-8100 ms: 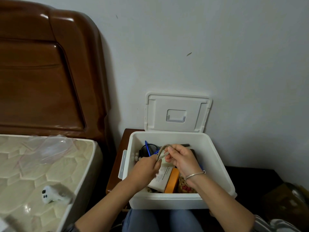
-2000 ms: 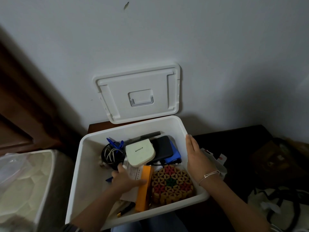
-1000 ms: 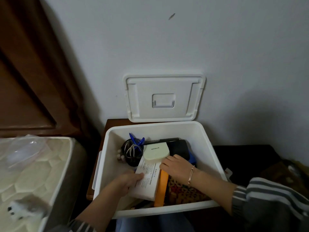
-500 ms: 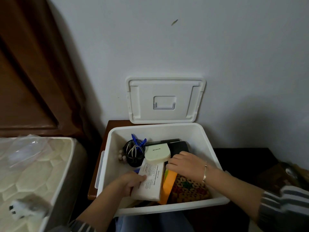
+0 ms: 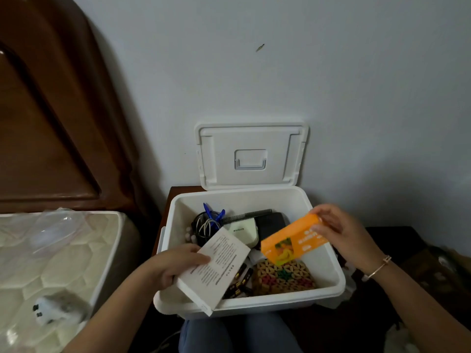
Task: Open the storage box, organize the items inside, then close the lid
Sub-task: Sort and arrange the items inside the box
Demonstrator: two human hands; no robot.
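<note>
wall: pale grey | headboard: dark wood | mattress: cream, quilted

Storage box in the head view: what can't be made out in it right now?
All head view.
Print on the white box: too small to read.
Dark items beneath it: mostly covered, unidentifiable.
Black case: partly hidden behind the orange box.
Woven mat: far edge under the orange box.

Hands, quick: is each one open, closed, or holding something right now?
Left hand: holding the flat white printed cardboard box.
Right hand: holding the flat orange cardboard box by its end.
</note>
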